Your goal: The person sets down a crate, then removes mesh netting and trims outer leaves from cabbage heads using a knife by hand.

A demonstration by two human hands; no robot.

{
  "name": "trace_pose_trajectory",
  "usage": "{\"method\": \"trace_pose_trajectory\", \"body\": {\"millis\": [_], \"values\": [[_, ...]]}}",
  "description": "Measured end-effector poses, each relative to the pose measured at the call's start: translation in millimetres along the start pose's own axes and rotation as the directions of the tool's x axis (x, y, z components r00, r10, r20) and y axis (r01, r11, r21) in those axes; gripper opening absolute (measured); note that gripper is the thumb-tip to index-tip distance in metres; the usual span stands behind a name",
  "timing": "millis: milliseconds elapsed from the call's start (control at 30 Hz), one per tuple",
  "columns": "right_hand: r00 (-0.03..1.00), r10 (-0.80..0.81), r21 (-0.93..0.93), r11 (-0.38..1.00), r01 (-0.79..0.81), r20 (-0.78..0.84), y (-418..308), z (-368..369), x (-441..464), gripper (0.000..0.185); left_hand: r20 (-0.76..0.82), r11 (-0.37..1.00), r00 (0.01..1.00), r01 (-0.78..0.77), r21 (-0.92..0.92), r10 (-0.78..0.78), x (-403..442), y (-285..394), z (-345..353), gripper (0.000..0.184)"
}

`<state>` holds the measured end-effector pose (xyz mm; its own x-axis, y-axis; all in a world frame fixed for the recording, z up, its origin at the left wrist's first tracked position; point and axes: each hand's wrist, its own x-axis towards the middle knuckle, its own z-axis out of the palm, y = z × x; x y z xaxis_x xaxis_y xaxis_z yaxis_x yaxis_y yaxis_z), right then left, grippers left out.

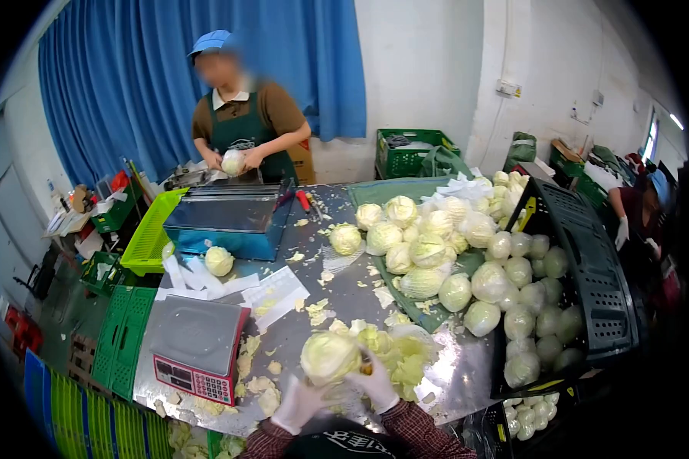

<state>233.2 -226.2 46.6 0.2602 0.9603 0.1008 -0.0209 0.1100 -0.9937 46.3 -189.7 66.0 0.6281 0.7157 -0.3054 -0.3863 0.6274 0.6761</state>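
Note:
My left hand [308, 404], in a white glove, is closed around the lower left side of a pale green cabbage [329, 356] near the table's front edge. My right hand [377, 385], also gloved, is at the cabbage's right side with its fingers curled. A small brownish-yellow, handle-like piece [367, 367] shows between those fingers; its kind is unclear. Loose outer cabbage leaves [407, 358] lie just right of my right hand. Leaf scraps [266, 398] are scattered to the left of my hands.
A scale [195, 336] stands at left, a blue-sided wrapping machine [226, 222] beyond it. Cabbages [425, 249] are piled on green cloth; a tipped dark crate [601, 275] at right holds wrapped ones [520, 321]. Across the table a person [245, 126] holds a cabbage.

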Motion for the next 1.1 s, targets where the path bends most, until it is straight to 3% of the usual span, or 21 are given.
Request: {"method": "trace_pose_trajectory", "body": {"millis": [33,67,100,133,167,233,300,367,400,433,500,533,567,633,667,700,800,900,1000,1067,1100], "values": [[0.967,0.253,0.411,0.880,-0.240,0.023,5.2,-4.7,-3.3,0.058,0.007,0.933,1.000,0.013,0.360,-0.017,-9.6,4.6,2.5,0.092],[0.955,0.295,0.555,0.793,-0.250,0.009,12.4,-10.1,-3.5,0.057,0.105,0.799,0.994,-0.080,0.596,0.021,-16.7,18.2,2.8,0.114],[0.955,0.296,0.553,0.796,-0.246,-0.002,17.2,-14.2,-8.9,0.057,0.113,0.801,0.993,-0.079,0.594,0.015,-12.1,17.2,5.5,0.114],[0.943,0.333,0.617,0.743,-0.258,-0.008,20.3,-17.2,-12.9,0.056,0.126,0.506,0.931,-0.296,0.810,0.342,-5.9,15.5,6.5,0.121],[0.930,0.366,0.679,0.685,-0.264,-0.008,21.2,-18.8,-14.4,0.055,0.239,0.102,0.757,-0.373,0.922,0.609,-0.9,16.7,9.9,0.129],[0.930,0.367,0.589,0.757,-0.283,-0.026,19.7,-16.9,-17.1,0.052,0.282,0.114,0.738,-0.436,0.893,0.613,10.1,14.6,27.2,0.129],[0.919,0.392,0.488,0.810,-0.326,-0.036,23.6,-18.7,-27.6,0.051,0.311,0.096,0.800,-0.414,0.905,0.513,22.9,2.1,29.6,0.121],[0.928,0.324,-0.037,0.941,-0.336,-0.185,31.7,-27.9,-33.9,0.047,0.277,0.159,0.834,-0.392,0.906,0.478,37.6,-15.1,12.3,0.114],[0.965,0.166,-0.272,0.937,-0.219,-0.204,17.3,-33.4,-40.1,0.044,0.196,0.339,0.867,-0.375,0.863,0.458,41.9,-32.1,1.5,0.113],[0.962,0.179,-0.270,0.935,-0.232,-0.207,10.5,-39.2,-47.7,0.044,0.121,0.507,0.898,-0.345,0.790,0.424,46.8,-46.6,-8.5,0.113],[0.988,0.092,-0.689,0.709,-0.152,-0.124,5.3,-49.7,-64.0,0.042,0.090,0.493,0.904,-0.308,0.814,0.418,53.1,-69.1,-23.7,0.111],[0.995,-0.093,-0.761,0.647,0.047,-0.018,28.4,-54.2,-70.4,0.041,0.065,0.470,0.904,-0.281,0.836,0.424,53.7,-81.4,-30.4,0.109],[0.997,-0.078,-0.764,0.644,0.034,-0.021,29.8,-53.0,-78.1,0.041,0.058,0.482,0.909,-0.272,0.833,0.412,57.0,-91.8,-38.9,0.109],[0.989,0.136,-0.846,0.533,-0.022,0.060,29.3,-44.4,-88.6,0.043,0.085,0.371,0.897,-0.263,0.890,0.433,61.8,-106.0,-54.8,0.105],[0.995,-0.015,-0.825,0.559,0.086,0.094,37.4,-41.2,-91.3,0.047,0.060,0.386,0.909,-0.234,0.892,0.412,61.7,-107.9,-55.4,0.102],[0.995,-0.010,-0.825,0.559,0.085,0.096,42.8,-38.7,-91.6,0.047,0.055,0.389,0.910,-0.229,0.892,0.411,61.0,-108.6,-55.8,0.102],[0.992,0.078,-0.853,0.520,0.041,0.095,58.4,-31.7,-90.3,0.060,0.018,0.432,0.934,-0.182,0.883,0.358,60.2,-108.0,-56.9,0.103],[0.982,0.180,-0.865,0.499,-0.047,0.051,66.9,-27.0,-87.9,0.057,0.030,0.428,0.927,-0.201,0.881,0.374,61.9,-109.0,-54.7,0.103],[0.995,0.101,-0.890,0.454,-0.031,0.017,70.9,-25.2,-78.3,0.055,0.062,0.383,0.912,-0.230,0.895,0.405,63.1,-107.0,-50.2,0.104],[0.999,0.035,-0.902,0.432,0.008,0.026,69.8,-24.7,-70.4,0.054,-0.034,0.590,0.923,-0.217,0.778,0.383,63.0,-107.5,-48.9,0.103],[0.999,-0.023,-0.910,0.412,0.044,0.038,69.8,-24.1,-67.5,0.053,-0.031,0.589,0.924,-0.216,0.778,0.380,60.1,-110.0,-52.0,0.103]]}}
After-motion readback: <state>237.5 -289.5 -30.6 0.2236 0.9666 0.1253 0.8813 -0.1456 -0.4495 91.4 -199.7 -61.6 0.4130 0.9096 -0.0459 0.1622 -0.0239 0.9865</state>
